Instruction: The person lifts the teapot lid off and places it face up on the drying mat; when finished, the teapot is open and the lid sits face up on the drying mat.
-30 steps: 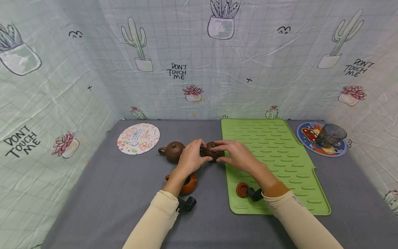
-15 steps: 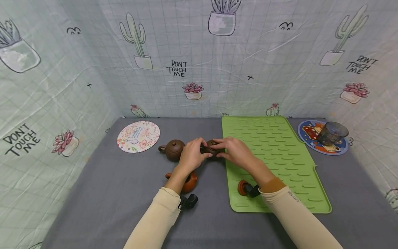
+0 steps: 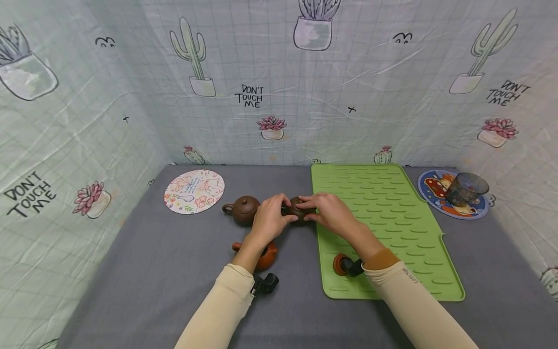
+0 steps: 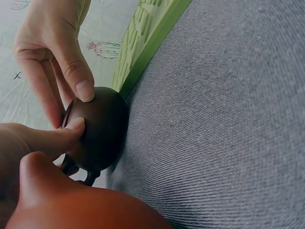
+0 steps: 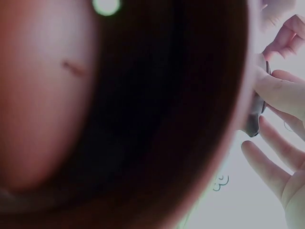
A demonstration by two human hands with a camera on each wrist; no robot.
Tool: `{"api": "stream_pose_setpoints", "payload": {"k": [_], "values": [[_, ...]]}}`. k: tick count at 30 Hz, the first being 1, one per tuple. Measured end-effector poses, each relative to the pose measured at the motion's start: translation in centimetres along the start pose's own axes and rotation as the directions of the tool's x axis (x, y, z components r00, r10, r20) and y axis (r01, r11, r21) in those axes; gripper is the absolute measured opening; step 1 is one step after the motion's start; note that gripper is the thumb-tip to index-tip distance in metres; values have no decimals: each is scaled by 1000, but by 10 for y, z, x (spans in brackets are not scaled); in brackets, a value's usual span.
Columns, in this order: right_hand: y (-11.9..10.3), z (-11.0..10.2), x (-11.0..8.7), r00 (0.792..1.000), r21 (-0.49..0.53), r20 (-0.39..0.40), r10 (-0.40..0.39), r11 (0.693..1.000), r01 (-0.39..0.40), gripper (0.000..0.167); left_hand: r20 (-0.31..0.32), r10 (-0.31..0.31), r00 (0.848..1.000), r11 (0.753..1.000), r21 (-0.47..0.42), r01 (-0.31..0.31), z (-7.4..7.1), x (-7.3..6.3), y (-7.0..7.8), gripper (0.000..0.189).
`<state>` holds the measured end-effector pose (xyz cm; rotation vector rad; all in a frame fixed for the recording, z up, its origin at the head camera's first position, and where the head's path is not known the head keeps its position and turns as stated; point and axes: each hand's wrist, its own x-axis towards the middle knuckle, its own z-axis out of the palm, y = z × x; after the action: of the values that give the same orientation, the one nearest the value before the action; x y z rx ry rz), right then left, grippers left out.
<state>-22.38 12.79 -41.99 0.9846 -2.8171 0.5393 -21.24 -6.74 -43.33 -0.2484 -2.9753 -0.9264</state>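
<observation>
In my head feed, the held dark brown teapot [image 3: 298,216] sits on the grey cloth [image 3: 174,271] at the centre of my clock, by the edge of the green mat [image 3: 379,213] at 3 o'clock. The left hand [image 3: 269,219] grips it from 9 o'clock, thumb pressed on the body; its other fingers go behind the handle side, and I can't tell whether any pass through the loop. The right hand [image 3: 330,212] pinches it from 3 o'clock between thumb and fingers, with the fingers further back spread in the right wrist feed; that hand covers the spout in my head feed.

A second brown teapot [image 3: 243,210] stands at 9 o'clock, its right side cut off by the left hand. At 7 o'clock an orange clay teapot [image 3: 267,258] sits lidless, partly under the left wrist; only its rounded side and spout reach the left wrist feed. At about 4:30 a reddish lid [image 3: 338,264] lies on the mat, overlapped by the black wrist camera [image 3: 355,267]. My right wrist feed is mostly swallowed by a blurred round shape [image 5: 171,114], too close to make out.
</observation>
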Motion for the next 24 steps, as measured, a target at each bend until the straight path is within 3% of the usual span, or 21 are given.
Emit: {"api": "stream_pose_setpoints", "payload": {"k": [16,24], "values": [[1,1,0,1000,10,-20,-9,1000,9,40,-17,-11,1000,1000,-10,11,4,0,-1,33],[-1,-4,3,1000,45,9,8,999,-9,40,-18,-10,1000,1000,1,10,3,0,-1,33]]}}
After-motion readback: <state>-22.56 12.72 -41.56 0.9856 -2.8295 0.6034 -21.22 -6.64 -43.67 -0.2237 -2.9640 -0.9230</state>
